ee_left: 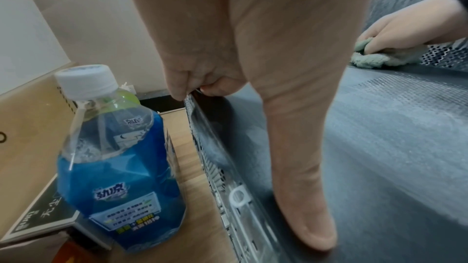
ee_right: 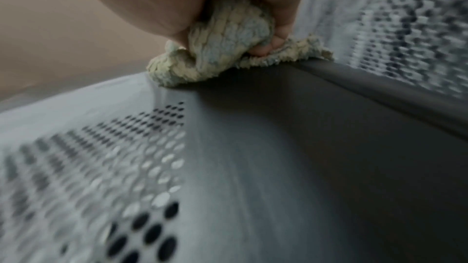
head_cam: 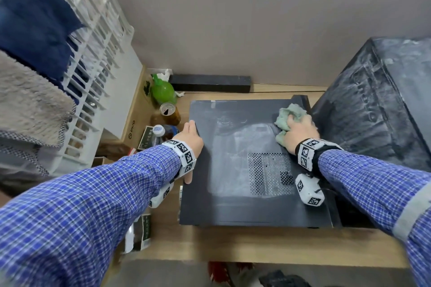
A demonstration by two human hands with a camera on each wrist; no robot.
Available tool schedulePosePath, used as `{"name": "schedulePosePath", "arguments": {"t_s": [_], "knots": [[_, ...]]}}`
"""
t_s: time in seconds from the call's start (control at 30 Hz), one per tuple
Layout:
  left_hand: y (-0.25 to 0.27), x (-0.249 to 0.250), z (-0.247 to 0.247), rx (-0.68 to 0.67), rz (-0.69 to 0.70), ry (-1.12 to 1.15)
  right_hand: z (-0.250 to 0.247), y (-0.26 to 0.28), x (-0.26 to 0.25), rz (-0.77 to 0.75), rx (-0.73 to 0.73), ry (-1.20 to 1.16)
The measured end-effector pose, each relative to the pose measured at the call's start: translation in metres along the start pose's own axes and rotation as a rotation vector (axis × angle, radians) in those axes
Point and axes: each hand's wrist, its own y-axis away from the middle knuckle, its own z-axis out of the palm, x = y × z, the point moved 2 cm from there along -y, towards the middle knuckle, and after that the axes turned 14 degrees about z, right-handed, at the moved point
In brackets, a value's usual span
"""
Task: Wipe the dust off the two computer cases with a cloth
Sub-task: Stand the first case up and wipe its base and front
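A black computer case [head_cam: 233, 207] lies flat on the wooden desk [head_cam: 256, 244], with pale dust over its middle and its vent holes [head_cam: 268, 173]. My left hand [head_cam: 191, 144] holds its left edge: the fingers curl over the side and the thumb lies along the top [ee_left: 298, 167]. My right hand [head_cam: 299, 133] grips a bunched pale green cloth [head_cam: 291, 113] and presses it on the case's far right corner. The right wrist view shows the cloth [ee_right: 228, 43] squeezed between the fingers, on the panel [ee_right: 316, 147]. A second, very dusty case [head_cam: 377, 105] stands upright just right of it.
Left of the flat case stand a blue-liquid bottle [ee_left: 119, 167], an opened can [head_cam: 168, 109] and a green spray bottle [head_cam: 162, 91] beside a cardboard box [head_cam: 133, 123]. A black bar [head_cam: 210, 82] lies along the back wall. A white rack [head_cam: 93, 72] with towels stands far left.
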Motion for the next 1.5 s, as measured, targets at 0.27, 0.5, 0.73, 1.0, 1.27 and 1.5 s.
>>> {"name": "schedulePosePath", "arguments": {"t_s": [0.27,0.5,0.73,1.0,1.27,1.5], "knots": [[0.004,0.004,-0.003,-0.148,-0.01,-0.053,0.019,0.084,-0.114,-0.517,-0.086,0.14],[0.004,0.003,-0.006,-0.185,0.022,-0.038,0.029,0.093,-0.123,-0.656,-0.124,0.246],[0.01,0.002,-0.005,-0.09,0.005,0.008,-0.007,0.039,-0.127,-0.403,-0.135,0.144],[0.012,0.008,-0.011,-0.089,0.01,-0.047,0.019,0.07,-0.123,-0.741,-0.16,0.427],[0.014,0.008,-0.014,-0.1,0.024,-0.057,-0.017,0.052,-0.155,-0.705,-0.078,0.473],[0.011,0.006,-0.011,-0.065,0.005,0.052,0.012,0.071,-0.114,-0.815,-0.199,0.529]]}}
